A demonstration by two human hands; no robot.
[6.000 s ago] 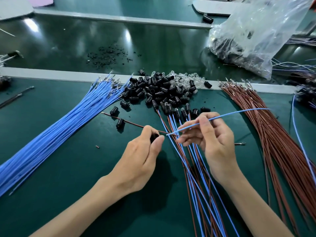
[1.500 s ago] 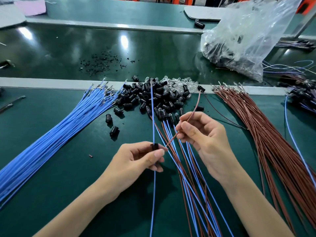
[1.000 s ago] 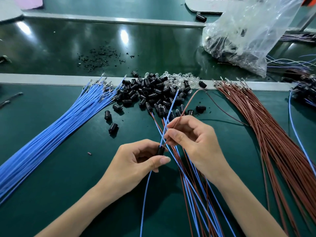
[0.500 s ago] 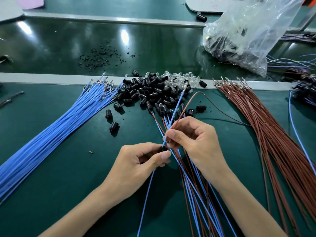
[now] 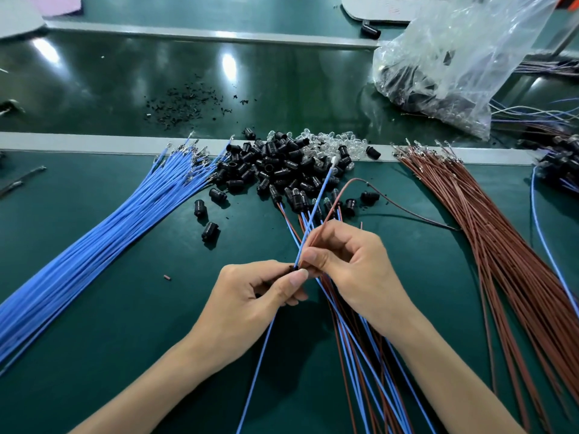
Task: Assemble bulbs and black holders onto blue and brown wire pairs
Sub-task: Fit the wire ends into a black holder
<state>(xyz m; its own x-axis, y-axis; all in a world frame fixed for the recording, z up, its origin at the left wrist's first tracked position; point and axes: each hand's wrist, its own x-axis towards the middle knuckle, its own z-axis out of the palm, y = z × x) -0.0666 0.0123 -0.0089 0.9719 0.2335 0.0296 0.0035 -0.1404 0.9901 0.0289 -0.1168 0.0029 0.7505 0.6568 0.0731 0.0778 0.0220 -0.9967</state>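
— What has moved?
— The blue wire (image 5: 316,202) stood upright a second and a half ago. Now it leans away to the right, and the hands have closed together.
— Their grip?
— The left hand (image 5: 250,296) pinches the black holder (image 5: 294,268) on that wire. The right hand (image 5: 354,270), touching it, pinches the blue wire and the brown wire (image 5: 344,189) just beyond.
— Containers?
— A clear plastic bag (image 5: 454,57), far beyond the right hand, holds dark parts. Marks on the pale board (image 5: 376,10) beside it are too faint to read.
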